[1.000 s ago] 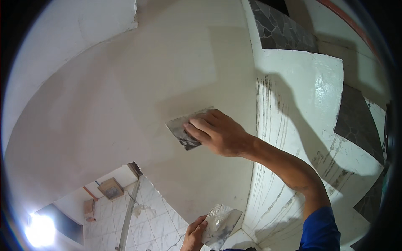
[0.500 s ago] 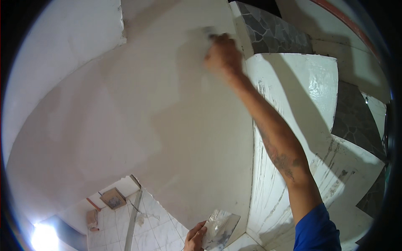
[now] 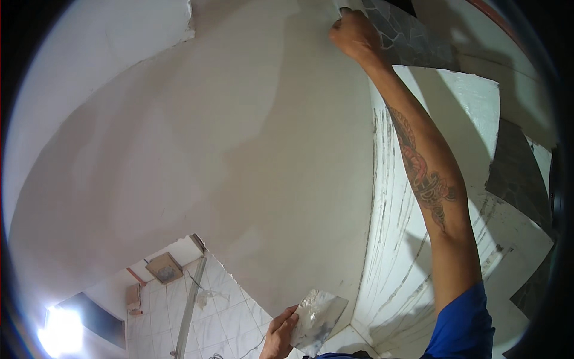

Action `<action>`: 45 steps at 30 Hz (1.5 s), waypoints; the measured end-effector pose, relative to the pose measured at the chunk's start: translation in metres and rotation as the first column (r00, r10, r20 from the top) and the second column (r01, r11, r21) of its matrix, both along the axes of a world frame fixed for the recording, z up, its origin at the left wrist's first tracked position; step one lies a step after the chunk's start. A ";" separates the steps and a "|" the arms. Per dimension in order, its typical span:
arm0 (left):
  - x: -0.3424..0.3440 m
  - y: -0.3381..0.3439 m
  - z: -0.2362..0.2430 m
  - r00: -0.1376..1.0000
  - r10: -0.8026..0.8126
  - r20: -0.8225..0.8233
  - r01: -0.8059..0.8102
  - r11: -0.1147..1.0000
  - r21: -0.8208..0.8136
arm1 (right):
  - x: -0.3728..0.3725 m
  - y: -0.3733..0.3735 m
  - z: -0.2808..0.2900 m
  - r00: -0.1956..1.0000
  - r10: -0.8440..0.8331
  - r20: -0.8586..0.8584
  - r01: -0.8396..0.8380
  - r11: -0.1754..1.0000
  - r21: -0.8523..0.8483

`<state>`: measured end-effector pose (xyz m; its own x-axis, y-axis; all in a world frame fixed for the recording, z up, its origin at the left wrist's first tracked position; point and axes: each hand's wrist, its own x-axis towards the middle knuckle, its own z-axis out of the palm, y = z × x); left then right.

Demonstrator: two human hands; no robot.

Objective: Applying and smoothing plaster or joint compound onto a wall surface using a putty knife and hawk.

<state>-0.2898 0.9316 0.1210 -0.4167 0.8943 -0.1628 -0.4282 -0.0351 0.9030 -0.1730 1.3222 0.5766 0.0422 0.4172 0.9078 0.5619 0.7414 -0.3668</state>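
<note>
My right hand (image 3: 356, 33) is closed on a flat scraper (image 3: 344, 11), mostly hidden behind my fingers, high against the smooth off-white wall (image 3: 197, 155), where it meets the stairs. My bare forearm, tattooed, reaches up from a blue sleeve at lower right. At the bottom centre my left hand (image 3: 282, 328) grips a square flat plate (image 3: 332, 311) with wet, pale filler smeared on it, held low in front of the wall.
White stairs (image 3: 460, 119) with grey stone-patterned treads and streaky marks climb along the right. Beyond the wall's lower edge lie a tiled floor (image 3: 221, 305), a long straightedge (image 3: 190, 308), a square board (image 3: 164, 269), a cable and a bright lamp (image 3: 60, 329).
My right hand has swept from the middle of the wall up and to the right, to the top edge beside the stairs. My left hand with the plate stays low.
</note>
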 end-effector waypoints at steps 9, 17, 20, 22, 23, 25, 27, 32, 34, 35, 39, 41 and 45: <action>-0.003 -0.004 0.004 0.994 -0.105 0.000 0.105 0.994 -0.039 | -0.086 -0.177 -0.223 0.732 0.390 0.559 -0.646 0.659 0.385; 0.001 -0.008 -0.012 0.999 -0.044 -0.023 0.042 0.998 -0.053 | -0.016 -0.127 -0.255 0.886 0.398 0.237 -0.460 0.697 0.550; 0.006 -0.011 -0.002 0.997 -0.066 -0.029 0.064 0.996 -0.064 | 0.007 -0.068 -0.220 0.989 0.104 -0.104 -0.091 0.988 0.122; 0.003 -0.015 -0.005 0.994 -0.092 -0.057 0.088 0.994 -0.067 | 0.003 -0.039 -0.211 0.994 -0.003 -0.106 0.013 0.996 0.089; 0.003 -0.015 -0.007 0.995 -0.082 -0.055 0.079 0.995 -0.066 | -0.001 -0.031 -0.210 0.993 -0.037 -0.109 0.042 0.998 0.040; 0.007 -0.013 -0.009 0.997 -0.069 -0.031 0.066 0.995 -0.075 | -0.011 -0.029 -0.212 0.992 -0.061 -0.107 0.061 0.998 -0.006; 0.009 -0.014 -0.007 0.997 -0.073 -0.025 0.071 0.995 -0.075 | -0.031 -0.055 -0.218 0.995 0.025 -0.100 -0.011 0.991 0.133; 0.006 -0.020 -0.007 0.995 -0.096 -0.010 0.094 0.991 -0.092 | -0.102 -0.182 -0.279 0.893 0.415 0.172 -0.447 0.855 0.262; 0.002 -0.019 -0.016 0.993 -0.118 -0.014 0.116 0.990 -0.086 | -0.090 -0.201 -0.305 0.839 0.179 0.514 -0.456 0.748 0.483; 0.002 -0.018 -0.019 0.993 -0.114 -0.014 0.113 0.990 -0.086 | -0.083 -0.198 -0.315 0.838 0.183 0.515 -0.459 0.746 0.482; 0.005 -0.015 -0.028 0.993 -0.117 0.017 0.117 0.992 -0.039 | -0.051 -0.143 -0.324 0.516 0.758 0.398 -0.844 0.528 0.090; 0.007 -0.011 -0.033 0.993 -0.113 0.035 0.114 0.993 -0.043 | -0.021 -0.118 -0.296 0.938 0.318 0.137 -0.345 0.895 0.284; -0.001 -0.024 -0.037 0.996 -0.085 0.022 0.086 0.994 -0.064 | -0.004 -0.030 -0.243 0.994 -0.068 -0.083 0.075 0.993 0.089</action>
<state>-0.2904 0.9077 0.0841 -0.3356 0.9137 -0.2292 -0.4443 0.0611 0.8938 -0.1772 1.2925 0.3336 0.1425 0.3251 0.9349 0.5862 0.7333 -0.3444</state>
